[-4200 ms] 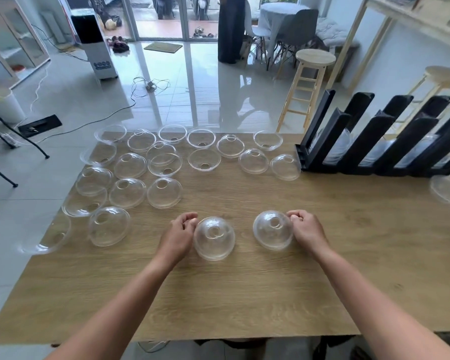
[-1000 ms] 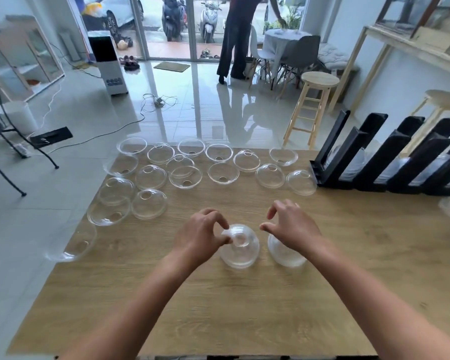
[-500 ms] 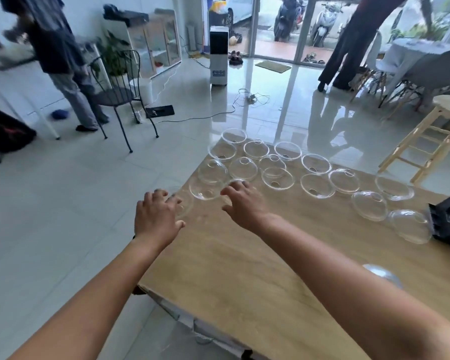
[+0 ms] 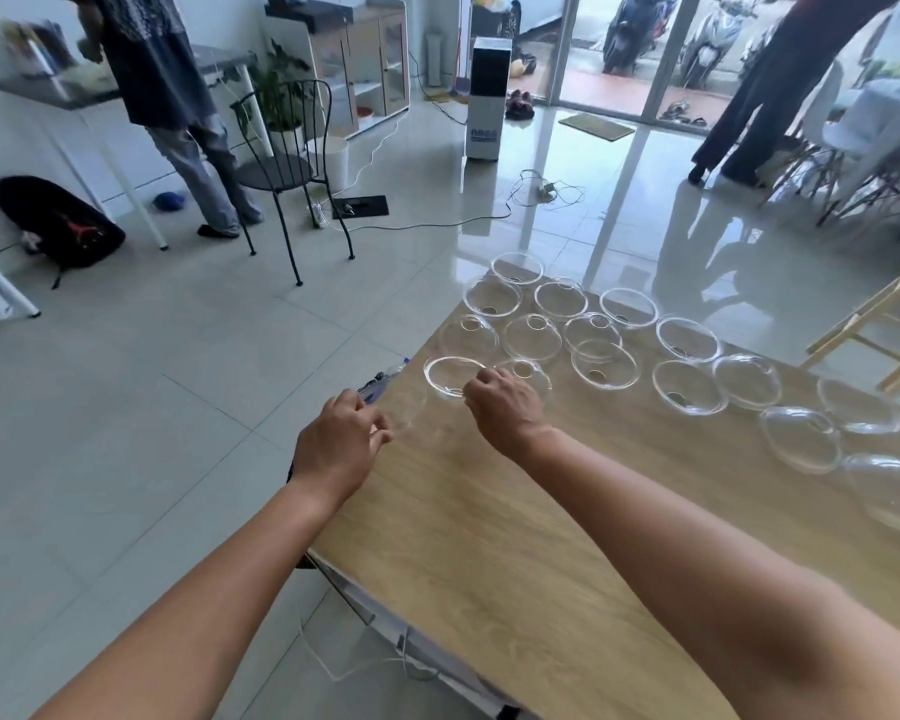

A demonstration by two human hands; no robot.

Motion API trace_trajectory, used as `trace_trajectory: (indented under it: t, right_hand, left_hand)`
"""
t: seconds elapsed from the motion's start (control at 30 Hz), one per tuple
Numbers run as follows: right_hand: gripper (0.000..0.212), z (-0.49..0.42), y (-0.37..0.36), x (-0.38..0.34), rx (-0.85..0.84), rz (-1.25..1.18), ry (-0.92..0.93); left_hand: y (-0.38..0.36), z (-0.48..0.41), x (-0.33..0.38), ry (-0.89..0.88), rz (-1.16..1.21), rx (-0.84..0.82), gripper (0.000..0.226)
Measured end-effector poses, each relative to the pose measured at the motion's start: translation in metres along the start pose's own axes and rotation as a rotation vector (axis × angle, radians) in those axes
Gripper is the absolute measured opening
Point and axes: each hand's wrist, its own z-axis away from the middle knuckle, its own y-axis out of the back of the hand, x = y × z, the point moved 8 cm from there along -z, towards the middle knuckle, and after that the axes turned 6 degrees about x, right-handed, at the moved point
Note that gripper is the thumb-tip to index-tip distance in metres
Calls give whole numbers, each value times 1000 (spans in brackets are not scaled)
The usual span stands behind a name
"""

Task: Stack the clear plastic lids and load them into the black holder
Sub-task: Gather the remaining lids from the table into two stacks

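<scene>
Several clear plastic dome lids (image 4: pixel 604 363) lie spread over the far part of the wooden table (image 4: pixel 489 537), some rim up, some dome up. My right hand (image 4: pixel 505 402) pinches the rim of a rim-up lid (image 4: pixel 445 376) near the table's left edge. My left hand (image 4: pixel 339 444) is at that edge, fingers pinched on what looks like a faint clear lid (image 4: pixel 409 415) overhanging it. More lids (image 4: pixel 801 439) lie at the right. The black holder is out of view.
The table's left edge runs diagonally under my left wrist, with tiled floor beyond. A black metal chair (image 4: pixel 287 174) and a standing person (image 4: pixel 178 111) are at the far left. A wooden stool (image 4: pixel 874 330) stands beyond the table on the right.
My view has swung left since a second ago, away from the holder and the stacked lids. Both hands have reached to the lids at the table's left edge and closed on them.
</scene>
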Motion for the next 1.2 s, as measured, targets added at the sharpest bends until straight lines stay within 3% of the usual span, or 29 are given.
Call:
trace_trajectory:
  t: [0.2, 0.33, 0.47, 0.6, 0.73, 0.93, 1.2]
  right_hand:
    - [14, 33, 55, 39, 259, -531, -320]
    - [13, 86, 93, 100, 399, -712, -591]
    - [19, 157, 117, 170, 466, -848, -912]
    - [20, 232, 124, 217, 308, -900, -1169]
    - [19, 296, 131, 231, 180, -898, -1284]
    - [21, 359, 128, 243, 236, -874, -1388]
    - [23, 397, 96, 254, 285, -740, -1494]
  left_hand:
    - [23, 0, 26, 112, 542, -7, 19]
    - [7, 8, 71, 353, 1149, -252, 29]
    - [-20, 19, 132, 416, 1372, -521, 26]
    - [-53, 41, 196, 359, 1373, -779, 26]
    - [-80, 64, 244, 265, 1266, -920, 25]
    - [-99, 72, 276, 153, 1076, -878, 27]
    - [-119, 69, 280, 155, 911, -765, 27]
